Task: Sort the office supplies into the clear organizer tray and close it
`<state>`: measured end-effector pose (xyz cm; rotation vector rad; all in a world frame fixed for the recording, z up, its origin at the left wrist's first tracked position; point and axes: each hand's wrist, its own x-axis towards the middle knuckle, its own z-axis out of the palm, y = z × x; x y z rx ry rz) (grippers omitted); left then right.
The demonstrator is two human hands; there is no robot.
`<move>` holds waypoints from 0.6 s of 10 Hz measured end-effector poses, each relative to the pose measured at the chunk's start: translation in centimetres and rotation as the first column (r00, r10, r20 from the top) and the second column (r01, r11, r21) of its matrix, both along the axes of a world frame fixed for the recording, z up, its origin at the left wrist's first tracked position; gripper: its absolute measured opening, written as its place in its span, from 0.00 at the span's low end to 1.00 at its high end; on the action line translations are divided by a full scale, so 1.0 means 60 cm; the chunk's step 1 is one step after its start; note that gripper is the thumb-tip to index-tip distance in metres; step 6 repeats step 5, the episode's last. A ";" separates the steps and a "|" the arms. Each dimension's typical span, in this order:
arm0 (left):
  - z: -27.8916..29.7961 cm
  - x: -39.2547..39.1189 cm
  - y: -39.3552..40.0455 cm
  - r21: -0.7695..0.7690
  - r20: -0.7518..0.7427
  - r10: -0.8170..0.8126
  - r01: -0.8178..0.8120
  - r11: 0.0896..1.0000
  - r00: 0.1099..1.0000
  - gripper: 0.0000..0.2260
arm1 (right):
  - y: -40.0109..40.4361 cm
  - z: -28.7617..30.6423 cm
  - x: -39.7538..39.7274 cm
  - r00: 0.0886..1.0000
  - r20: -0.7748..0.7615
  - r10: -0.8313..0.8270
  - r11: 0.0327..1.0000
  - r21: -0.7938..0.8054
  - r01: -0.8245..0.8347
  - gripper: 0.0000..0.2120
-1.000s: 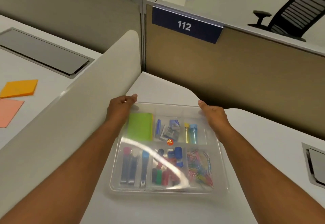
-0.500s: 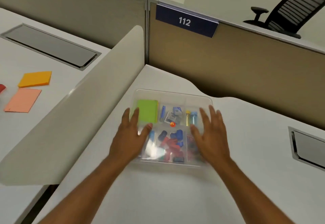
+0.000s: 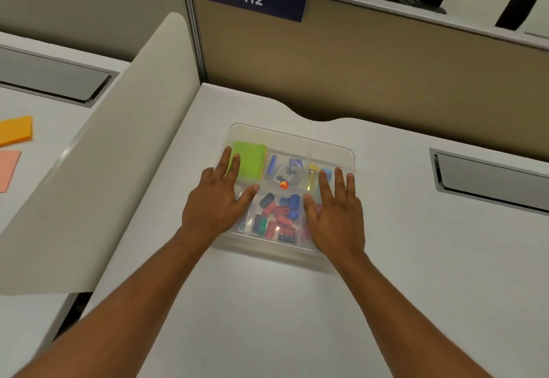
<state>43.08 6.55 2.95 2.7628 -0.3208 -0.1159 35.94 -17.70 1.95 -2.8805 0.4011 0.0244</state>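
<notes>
on the closed organizer tray (image 3: 289, 137), left hand (image 3: 215, 208) and right hand (image 3: 335, 217) press flat, fingers straight.

Two bare forearms are showing from the bottom edge of the view, with no sleeve covering either one up to the frame's edge. The left hand (image 3: 218, 204) and the right hand (image 3: 335, 214) are wearing no gloves. No ring, watch or bracelet is showing on them.
</notes>
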 end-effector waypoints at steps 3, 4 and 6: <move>0.010 0.008 -0.004 0.018 -0.046 -0.016 0.017 1.000 0.999 0.36 | -0.003 0.008 0.012 1.000 -0.004 0.008 1.000 0.028 -0.008 0.32; 0.013 0.005 -0.001 0.086 -0.059 -0.011 0.016 0.996 0.998 0.37 | -0.006 0.015 0.013 0.999 -0.034 0.030 0.999 0.020 -0.029 0.33; 0.029 0.006 0.001 0.136 0.049 -0.013 0.006 0.991 0.999 0.35 | -0.012 0.030 0.015 0.997 0.049 0.055 0.986 0.153 -0.062 0.34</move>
